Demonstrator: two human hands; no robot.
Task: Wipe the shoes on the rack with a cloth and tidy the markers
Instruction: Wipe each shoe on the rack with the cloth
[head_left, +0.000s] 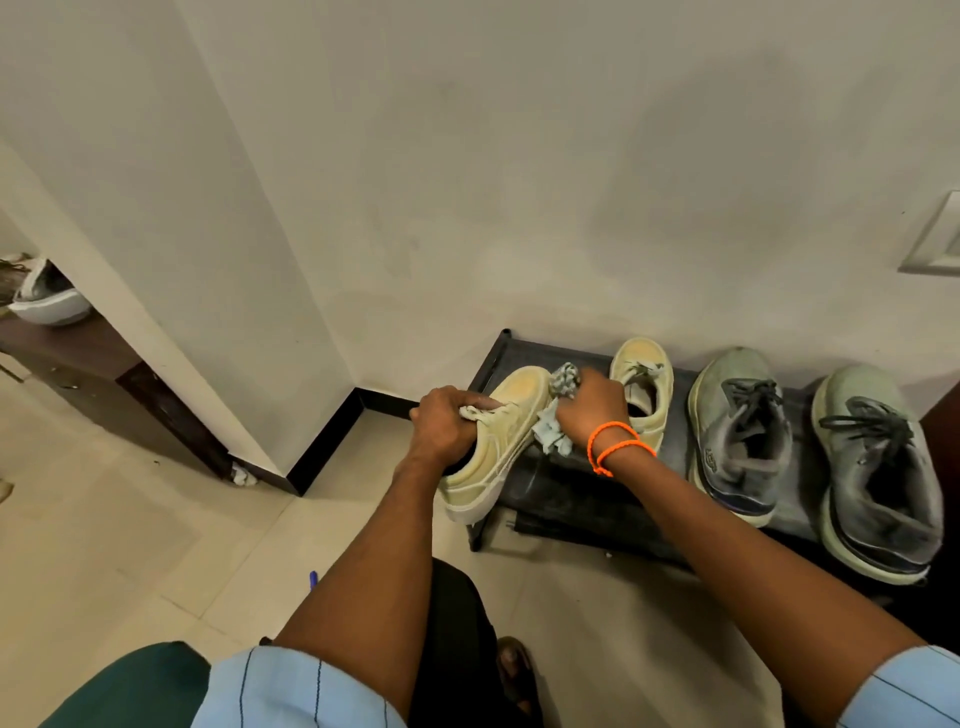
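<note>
My left hand (444, 423) grips a cream sneaker (506, 421) by its tongue and opening, holding it tilted over the left end of the black shoe rack (571, 493). My right hand (589, 408) holds a crumpled pale blue-grey cloth (558, 410) against the right side of that sneaker. The matching cream sneaker (641, 382) stands on the rack behind my right hand. Two grey running shoes (740, 431) (878, 467) with dark laces sit further right on the rack. A blue marker tip (313, 578) shows on the floor beside my left forearm.
The rack stands against a pale wall near a corner with black skirting (327, 447). A dark wooden cabinet (104, 384) with a white bowl-like object (47, 299) is at the left. A switch plate (935, 239) is on the wall at right. Beige tiled floor (130, 545) lies below.
</note>
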